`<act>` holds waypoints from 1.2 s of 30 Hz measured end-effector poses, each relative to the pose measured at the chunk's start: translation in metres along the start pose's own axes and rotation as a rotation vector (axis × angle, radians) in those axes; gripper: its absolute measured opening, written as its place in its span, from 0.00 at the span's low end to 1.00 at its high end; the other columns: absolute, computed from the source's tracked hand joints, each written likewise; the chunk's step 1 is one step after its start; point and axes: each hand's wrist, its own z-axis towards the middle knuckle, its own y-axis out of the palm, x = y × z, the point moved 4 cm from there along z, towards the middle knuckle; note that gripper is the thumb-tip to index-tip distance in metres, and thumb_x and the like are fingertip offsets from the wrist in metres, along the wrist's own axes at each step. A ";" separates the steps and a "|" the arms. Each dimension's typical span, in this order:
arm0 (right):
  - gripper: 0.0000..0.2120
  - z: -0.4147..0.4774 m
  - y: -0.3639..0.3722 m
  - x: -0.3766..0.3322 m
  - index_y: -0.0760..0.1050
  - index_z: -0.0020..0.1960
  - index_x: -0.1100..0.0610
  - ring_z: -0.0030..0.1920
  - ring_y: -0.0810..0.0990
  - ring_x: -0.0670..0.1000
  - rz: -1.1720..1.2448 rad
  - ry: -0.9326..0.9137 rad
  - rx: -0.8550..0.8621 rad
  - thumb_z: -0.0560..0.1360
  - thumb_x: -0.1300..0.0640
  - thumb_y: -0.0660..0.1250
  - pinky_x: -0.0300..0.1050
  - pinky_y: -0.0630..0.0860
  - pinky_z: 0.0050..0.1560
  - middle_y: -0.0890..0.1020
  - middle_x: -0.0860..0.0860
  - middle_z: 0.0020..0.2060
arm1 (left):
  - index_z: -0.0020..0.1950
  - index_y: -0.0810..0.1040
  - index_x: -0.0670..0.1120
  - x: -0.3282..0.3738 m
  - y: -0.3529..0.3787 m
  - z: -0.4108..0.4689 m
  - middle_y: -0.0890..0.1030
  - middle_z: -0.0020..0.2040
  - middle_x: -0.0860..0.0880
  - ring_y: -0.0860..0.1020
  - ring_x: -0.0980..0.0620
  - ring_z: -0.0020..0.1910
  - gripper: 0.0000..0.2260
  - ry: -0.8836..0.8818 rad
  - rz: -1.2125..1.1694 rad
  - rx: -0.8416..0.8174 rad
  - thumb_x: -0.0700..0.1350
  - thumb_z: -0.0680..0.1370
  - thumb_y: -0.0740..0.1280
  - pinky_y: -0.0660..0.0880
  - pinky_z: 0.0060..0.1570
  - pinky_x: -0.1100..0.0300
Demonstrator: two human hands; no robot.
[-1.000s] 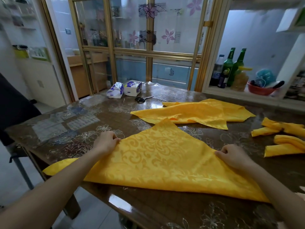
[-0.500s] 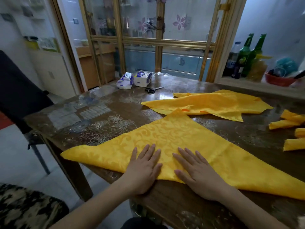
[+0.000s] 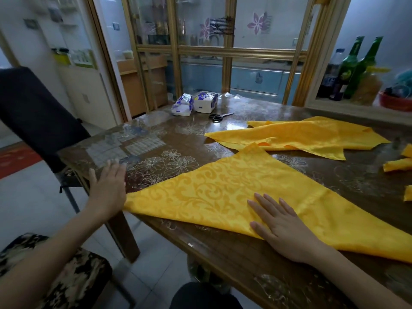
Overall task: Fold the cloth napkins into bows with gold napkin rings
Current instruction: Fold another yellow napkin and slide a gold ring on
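Pressing my right hand (image 3: 283, 226) flat, fingers spread, on the yellow damask napkin (image 3: 211, 192), which lies folded in a triangle along the table's (image 3: 234, 262) near edge. Left hand (image 3: 109, 186) flat, fingers straight, at its left tip. Spare napkins (image 3: 301, 137) lie beyond, scissors (image 3: 219, 117) behind them.

A single wide-angle view from the person's head looks forward and down across the glossy brown flower-patterned worktop (image 3: 234, 259), close over its near edge, facing the gold-framed glass doors (image 3: 225, 52) beyond, with straight lines bowed toward the frame's edges.
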 end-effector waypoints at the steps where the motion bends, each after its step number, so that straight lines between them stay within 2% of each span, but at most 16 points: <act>1: 0.52 0.000 0.000 0.000 0.37 0.75 0.42 0.72 0.30 0.40 0.007 -0.001 -0.004 0.55 0.24 0.17 0.40 0.28 0.68 0.35 0.40 0.74 | 0.76 0.55 0.42 0.015 -0.012 -0.004 0.54 0.77 0.43 0.50 0.46 0.76 0.23 0.022 -0.075 0.082 0.44 0.82 0.54 0.46 0.73 0.44; 4: 0.38 0.000 -0.007 -0.004 0.42 0.76 0.43 0.74 0.35 0.41 0.052 0.010 -0.035 0.70 0.28 0.32 0.43 0.31 0.71 0.40 0.42 0.76 | 0.74 0.61 0.45 0.097 -0.032 -0.033 0.59 0.76 0.46 0.53 0.50 0.76 0.20 0.278 -0.289 0.103 0.45 0.82 0.54 0.48 0.73 0.51; 6: 0.27 -0.001 -0.013 -0.007 0.49 0.76 0.46 0.76 0.40 0.44 0.074 0.039 -0.020 0.80 0.39 0.47 0.45 0.37 0.74 0.45 0.45 0.77 | 0.75 0.60 0.48 0.163 -0.031 -0.059 0.56 0.77 0.50 0.49 0.53 0.76 0.20 0.490 -0.358 -0.039 0.48 0.83 0.52 0.44 0.73 0.53; 7: 0.25 0.003 -0.015 -0.012 0.52 0.76 0.48 0.76 0.43 0.46 0.088 0.029 0.011 0.81 0.43 0.50 0.45 0.40 0.74 0.48 0.46 0.77 | 0.75 0.58 0.49 0.185 -0.026 -0.068 0.53 0.77 0.51 0.47 0.54 0.76 0.20 0.555 -0.373 -0.118 0.49 0.83 0.51 0.42 0.74 0.53; 9: 0.28 0.002 -0.015 -0.014 0.55 0.76 0.52 0.76 0.47 0.48 0.100 0.018 0.062 0.80 0.40 0.44 0.45 0.43 0.74 0.52 0.49 0.77 | 0.77 0.51 0.49 0.222 -0.010 -0.081 0.46 0.78 0.51 0.41 0.54 0.76 0.22 0.659 -0.354 -0.241 0.50 0.83 0.48 0.38 0.74 0.50; 11: 0.37 0.000 -0.010 -0.014 0.51 0.77 0.53 0.76 0.44 0.47 0.071 0.017 0.065 0.75 0.35 0.34 0.43 0.39 0.73 0.50 0.49 0.77 | 0.77 0.42 0.49 0.235 0.008 -0.085 0.41 0.78 0.52 0.38 0.55 0.75 0.23 0.683 -0.278 -0.270 0.51 0.83 0.44 0.35 0.73 0.49; 15: 0.25 -0.006 -0.007 -0.003 0.43 0.77 0.48 0.76 0.39 0.45 0.024 0.037 0.029 0.82 0.44 0.42 0.46 0.35 0.72 0.42 0.45 0.77 | 0.77 0.39 0.48 0.236 0.023 -0.084 0.39 0.77 0.53 0.36 0.55 0.75 0.30 0.650 -0.208 -0.286 0.62 0.79 0.38 0.33 0.72 0.51; 18: 0.41 -0.021 -0.007 0.020 0.40 0.77 0.45 0.75 0.35 0.44 -0.003 0.111 -0.032 0.67 0.29 0.30 0.47 0.33 0.72 0.38 0.43 0.75 | 0.77 0.39 0.50 0.237 0.020 -0.086 0.37 0.77 0.54 0.35 0.55 0.75 0.53 0.673 -0.194 -0.289 0.75 0.57 0.22 0.32 0.71 0.50; 20: 0.50 -0.041 -0.008 0.046 0.37 0.76 0.43 0.73 0.32 0.42 0.011 0.188 -0.050 0.58 0.24 0.23 0.47 0.31 0.72 0.35 0.41 0.74 | 0.77 0.38 0.50 0.238 0.020 -0.085 0.37 0.77 0.54 0.35 0.55 0.75 0.58 0.677 -0.185 -0.291 0.76 0.51 0.20 0.32 0.72 0.50; 23: 0.56 -0.075 -0.012 0.086 0.34 0.75 0.42 0.71 0.31 0.41 0.028 0.324 -0.118 0.50 0.20 0.20 0.46 0.31 0.71 0.34 0.43 0.74 | 0.77 0.37 0.50 0.238 0.020 -0.086 0.36 0.76 0.53 0.35 0.55 0.75 0.57 0.680 -0.207 -0.297 0.76 0.52 0.21 0.32 0.71 0.50; 25: 0.56 -0.094 -0.021 0.107 0.32 0.75 0.43 0.74 0.33 0.46 0.017 0.460 -0.193 0.51 0.19 0.23 0.49 0.33 0.72 0.33 0.45 0.75 | 0.77 0.37 0.50 0.238 0.021 -0.086 0.36 0.76 0.53 0.34 0.55 0.74 0.57 0.685 -0.201 -0.302 0.76 0.52 0.21 0.31 0.71 0.50; 27: 0.45 -0.107 -0.033 0.117 0.33 0.75 0.47 0.75 0.36 0.52 -0.063 0.604 -0.295 0.66 0.23 0.32 0.54 0.36 0.74 0.35 0.50 0.76 | 0.76 0.36 0.49 0.238 0.020 -0.088 0.35 0.76 0.53 0.34 0.54 0.74 0.55 0.689 -0.200 -0.318 0.77 0.54 0.22 0.31 0.71 0.50; 29: 0.36 -0.105 -0.051 0.113 0.40 0.77 0.51 0.76 0.41 0.55 -0.209 0.671 -0.311 0.77 0.33 0.45 0.56 0.42 0.75 0.43 0.54 0.77 | 0.77 0.37 0.48 0.239 0.017 -0.088 0.37 0.77 0.52 0.35 0.54 0.75 0.46 0.680 -0.252 -0.401 0.74 0.66 0.33 0.31 0.72 0.50; 32: 0.29 -0.065 -0.079 0.088 0.53 0.76 0.53 0.75 0.56 0.53 -0.248 0.539 0.004 0.79 0.43 0.56 0.50 0.56 0.73 0.58 0.53 0.75 | 0.77 0.50 0.50 0.237 0.005 -0.068 0.46 0.78 0.51 0.42 0.54 0.76 0.29 0.576 -0.515 -0.461 0.61 0.80 0.49 0.38 0.74 0.49; 34: 0.25 -0.025 -0.084 0.071 0.59 0.74 0.52 0.71 0.64 0.50 0.026 0.414 0.223 0.79 0.46 0.58 0.47 0.63 0.69 0.65 0.50 0.72 | 0.76 0.58 0.51 0.235 -0.003 -0.037 0.53 0.77 0.51 0.48 0.53 0.76 0.24 0.526 -0.551 -0.327 0.57 0.81 0.53 0.45 0.74 0.48; 36: 0.23 0.009 -0.076 0.057 0.61 0.73 0.52 0.70 0.65 0.51 0.253 0.347 0.285 0.80 0.49 0.58 0.47 0.64 0.67 0.66 0.50 0.71 | 0.75 0.60 0.50 0.235 -0.003 -0.003 0.57 0.77 0.50 0.53 0.52 0.76 0.24 0.466 -0.473 -0.246 0.56 0.81 0.56 0.52 0.73 0.47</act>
